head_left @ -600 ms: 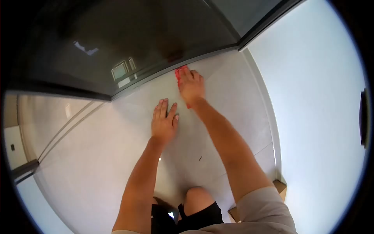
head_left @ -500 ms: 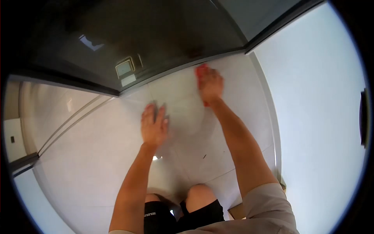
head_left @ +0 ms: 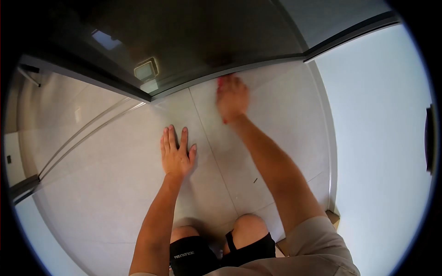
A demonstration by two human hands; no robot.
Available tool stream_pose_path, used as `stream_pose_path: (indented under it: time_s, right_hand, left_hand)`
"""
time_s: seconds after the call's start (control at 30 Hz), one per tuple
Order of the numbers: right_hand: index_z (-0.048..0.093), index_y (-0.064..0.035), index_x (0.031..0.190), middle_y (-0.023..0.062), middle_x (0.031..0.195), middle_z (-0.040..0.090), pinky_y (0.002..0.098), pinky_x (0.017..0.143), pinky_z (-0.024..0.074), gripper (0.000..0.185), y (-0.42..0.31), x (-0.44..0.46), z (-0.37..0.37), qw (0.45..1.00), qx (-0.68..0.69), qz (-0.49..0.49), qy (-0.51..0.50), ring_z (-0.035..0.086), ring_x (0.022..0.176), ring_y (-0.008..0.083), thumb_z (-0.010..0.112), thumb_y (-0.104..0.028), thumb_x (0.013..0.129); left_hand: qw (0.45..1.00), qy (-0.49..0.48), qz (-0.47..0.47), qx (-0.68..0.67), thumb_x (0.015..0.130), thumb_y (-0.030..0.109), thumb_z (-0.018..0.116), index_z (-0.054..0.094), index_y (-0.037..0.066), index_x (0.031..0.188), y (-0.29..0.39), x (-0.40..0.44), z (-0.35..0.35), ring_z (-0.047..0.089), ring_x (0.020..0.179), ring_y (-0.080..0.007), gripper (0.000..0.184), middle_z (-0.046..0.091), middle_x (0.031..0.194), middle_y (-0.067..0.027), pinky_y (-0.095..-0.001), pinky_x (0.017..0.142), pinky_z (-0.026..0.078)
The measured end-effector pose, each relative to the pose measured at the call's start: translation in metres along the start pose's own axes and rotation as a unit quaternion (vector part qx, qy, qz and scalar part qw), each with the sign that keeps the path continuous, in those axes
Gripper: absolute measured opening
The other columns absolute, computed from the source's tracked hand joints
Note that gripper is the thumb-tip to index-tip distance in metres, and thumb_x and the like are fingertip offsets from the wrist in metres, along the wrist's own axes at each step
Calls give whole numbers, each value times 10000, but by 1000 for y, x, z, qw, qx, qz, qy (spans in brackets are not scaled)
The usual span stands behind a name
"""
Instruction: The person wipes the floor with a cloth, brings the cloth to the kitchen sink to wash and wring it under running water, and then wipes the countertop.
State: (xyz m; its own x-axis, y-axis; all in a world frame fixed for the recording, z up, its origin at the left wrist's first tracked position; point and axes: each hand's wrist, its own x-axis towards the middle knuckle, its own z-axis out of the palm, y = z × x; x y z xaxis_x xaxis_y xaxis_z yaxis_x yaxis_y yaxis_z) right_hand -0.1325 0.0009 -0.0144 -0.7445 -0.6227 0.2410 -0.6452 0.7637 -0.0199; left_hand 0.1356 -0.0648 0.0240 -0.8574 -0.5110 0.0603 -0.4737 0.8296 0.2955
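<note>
My right hand presses a red cloth onto the pale tiled floor, close to the bottom edge of a dark glossy panel. Most of the cloth is hidden under the palm, and the hand is slightly blurred. Flat on the tiles to the left, my left hand rests with its fingers spread and holds nothing. Both of my knees are bent close to the floor below the hands.
A white wall with a pale skirting runs along the right. On the left, a curved floor track leads to the panel's corner. A small dark sliver lies on the tiles near my right forearm.
My right hand has slid left along the panel's bottom edge with the red cloth. The left hand has settled flat on the floor, and the view has shifted slightly.
</note>
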Motion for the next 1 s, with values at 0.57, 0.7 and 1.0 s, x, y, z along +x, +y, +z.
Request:
stream_pose_path:
  time_s: [0.57, 0.7, 1.0]
  right_hand:
    - [621, -93, 1414, 102, 1554, 530, 483, 1114, 390, 473, -68, -21, -14, 998, 39, -36, -39, 482, 1363, 323, 589, -195, 954]
    - [655, -140, 1381, 13, 1474, 590, 442, 1097, 406, 461, -139, -52, -26, 973, 152, -173, 5, 521, 1318, 258, 615, -220, 928]
    - [686, -157, 1344, 59, 1454, 636, 485, 1042, 468, 524, -17, -84, -52, 953, 259, -151, 32, 594, 1230, 308, 670, -27, 836]
  left_hand:
    - [978, 121, -3, -171, 911, 136, 643, 628, 65, 1203, -21, -12, 18, 522, 1271, -422, 301, 577, 1324, -205, -533, 1074, 432]
    - [972, 94, 16, -216, 826, 10, 628, 569, 63, 1084, -31, -27, 12, 526, 1153, -416, 270, 575, 1215, -180, -520, 1002, 442]
    - [979, 73, 10, -191, 853, 5, 666, 584, 38, 1143, -17, -72, -4, 512, 1311, -449, 303, 550, 1325, -204, -534, 1079, 445]
